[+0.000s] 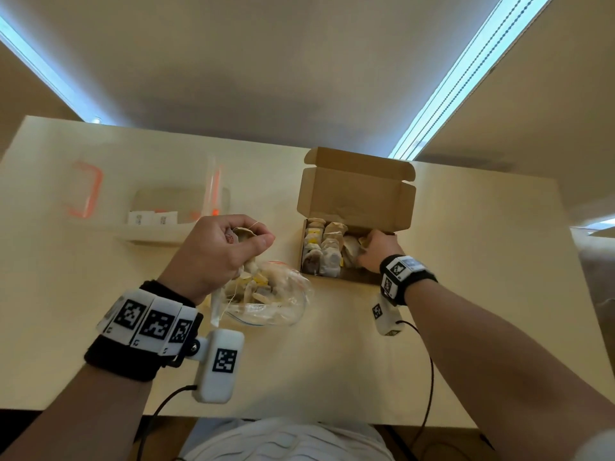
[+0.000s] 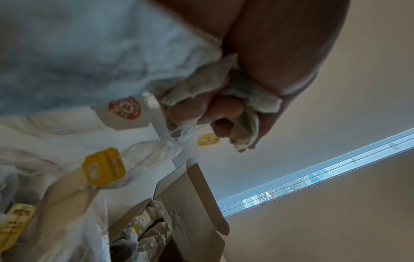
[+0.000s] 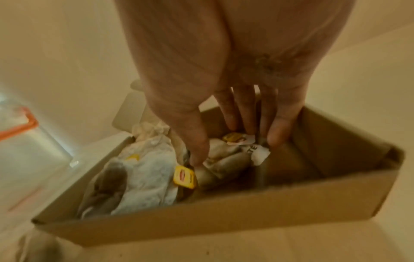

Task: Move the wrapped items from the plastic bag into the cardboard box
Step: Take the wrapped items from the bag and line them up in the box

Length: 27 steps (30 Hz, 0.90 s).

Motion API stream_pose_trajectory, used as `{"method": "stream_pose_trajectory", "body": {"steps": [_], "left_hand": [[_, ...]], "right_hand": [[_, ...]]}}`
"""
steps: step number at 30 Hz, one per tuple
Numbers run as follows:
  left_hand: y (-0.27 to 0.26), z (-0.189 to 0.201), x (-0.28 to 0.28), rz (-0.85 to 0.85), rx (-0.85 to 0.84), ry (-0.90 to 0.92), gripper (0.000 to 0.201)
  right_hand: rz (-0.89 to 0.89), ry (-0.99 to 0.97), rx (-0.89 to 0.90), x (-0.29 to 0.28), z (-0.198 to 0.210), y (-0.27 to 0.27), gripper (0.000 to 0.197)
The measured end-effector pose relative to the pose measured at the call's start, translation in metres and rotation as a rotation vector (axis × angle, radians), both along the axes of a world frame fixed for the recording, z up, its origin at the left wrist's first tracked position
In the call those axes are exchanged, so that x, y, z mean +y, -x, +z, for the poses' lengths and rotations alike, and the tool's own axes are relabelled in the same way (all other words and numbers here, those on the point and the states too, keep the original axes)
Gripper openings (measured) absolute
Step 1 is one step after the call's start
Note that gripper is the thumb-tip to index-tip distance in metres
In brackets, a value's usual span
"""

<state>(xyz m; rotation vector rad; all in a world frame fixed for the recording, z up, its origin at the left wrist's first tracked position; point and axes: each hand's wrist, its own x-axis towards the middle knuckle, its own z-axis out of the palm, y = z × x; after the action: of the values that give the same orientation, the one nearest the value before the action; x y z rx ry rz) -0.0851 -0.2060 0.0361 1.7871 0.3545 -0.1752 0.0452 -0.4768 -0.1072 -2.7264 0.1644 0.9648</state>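
The fingers (image 2: 226,109) of the left hand (image 1: 219,251) are curled tightly round a bunch of tea bags (image 2: 201,85); several strings and paper tags (image 2: 103,167) hang loose beneath the fist. This hand is held above the plastic bag (image 1: 273,301), which lies on the worktop (image 1: 332,361) just left of the cardboard box (image 1: 352,277) and is seen to contain further wrapped tea bags.

The fingers (image 3: 277,127) of the right hand (image 1: 379,249) are extended downward into the right-hand part of the cardboard box. The fingertips and the thumb are placed on either side of a tea bag (image 3: 226,156) with a yellow tag; it cannot be told with certainty whether the bag is pinched or merely touched, because the wrist view is blurred. Further tea bags (image 1: 321,251) are packed in upright rows in the left and middle parts of the box. The lid (image 1: 359,191) is folded back and stands open at the far side.

A clear container (image 1: 179,207) with orange clips is positioned on the worktop, well apart to the left of the box and beyond the left hand. Bands with printed markers (image 1: 149,322) and a small white camera unit (image 1: 219,364) are worn on each wrist, with a black cable led off toward the near edge of the worktop.
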Motion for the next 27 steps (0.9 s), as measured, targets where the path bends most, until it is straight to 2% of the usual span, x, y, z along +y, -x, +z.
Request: {"method": "stream_pose_trajectory", "body": {"steps": [2, 7, 15, 17, 20, 23, 27], "left_hand": [[0.001, 0.0, 0.0, -0.004, 0.006, -0.001, 0.004], [0.003, 0.002, 0.002, 0.002, 0.007, -0.01, 0.003], [0.001, 0.004, 0.001, 0.005, 0.002, -0.001, 0.004], [0.0, 0.002, 0.001, 0.006, 0.004, 0.001, 0.004], [-0.002, -0.001, 0.002, 0.007, 0.011, 0.005, 0.004], [-0.005, -0.003, -0.001, -0.008, 0.016, 0.005, 0.005], [-0.007, -0.002, -0.002, -0.022, 0.018, 0.019, 0.006]], "right_hand": [[0.025, 0.021, -0.023, 0.008, -0.007, 0.001, 0.054], [-0.119, -0.032, -0.016, 0.016, -0.013, 0.005, 0.049], [-0.103, -0.065, 0.043, 0.011, -0.015, 0.007, 0.034], [-0.155, -0.121, 0.007, 0.007, -0.011, 0.003, 0.024], [-0.31, -0.231, -0.12, 0.001, -0.004, -0.005, 0.02], [-0.406, -0.276, -0.142, 0.003, -0.003, -0.008, 0.036], [-0.387, -0.286, -0.154, 0.005, -0.005, -0.003, 0.054]]}}
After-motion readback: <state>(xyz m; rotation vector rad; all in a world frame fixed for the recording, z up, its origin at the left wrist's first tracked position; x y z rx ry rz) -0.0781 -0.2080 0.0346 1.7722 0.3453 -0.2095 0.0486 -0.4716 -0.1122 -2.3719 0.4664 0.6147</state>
